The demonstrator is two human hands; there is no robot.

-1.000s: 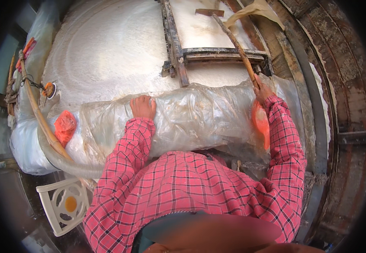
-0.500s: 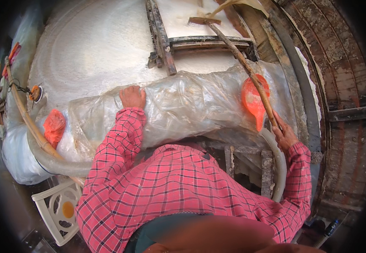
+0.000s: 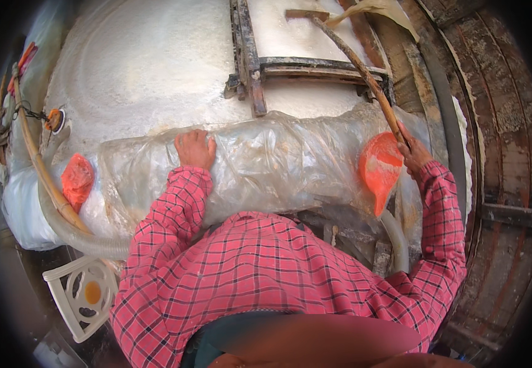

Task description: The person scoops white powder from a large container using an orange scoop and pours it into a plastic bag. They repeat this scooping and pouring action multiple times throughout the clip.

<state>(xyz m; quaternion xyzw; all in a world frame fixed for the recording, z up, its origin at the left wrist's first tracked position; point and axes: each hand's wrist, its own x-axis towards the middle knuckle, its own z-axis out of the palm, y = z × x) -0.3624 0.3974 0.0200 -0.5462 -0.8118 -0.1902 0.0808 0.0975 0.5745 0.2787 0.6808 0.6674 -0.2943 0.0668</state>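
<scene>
The right hand (image 3: 414, 153) is closed around the lower end of a long wooden stick (image 3: 364, 76), whose long axis slants from the hand up and to the left, its far end pointing at a short crosspiece (image 3: 306, 13) lying on the white crusted surface (image 3: 149, 67). The left hand (image 3: 194, 149) lies flat, fingers loosely spread, on top of a clear plastic roll (image 3: 278, 165) that stretches left to right across the front of that surface. Orange plastic shows at both ends of the roll, one piece (image 3: 379, 168) just beside the right hand and the other (image 3: 77, 181) far to the left, near a grey hose (image 3: 76, 236) and a white plastic chair (image 3: 82, 294).
</scene>
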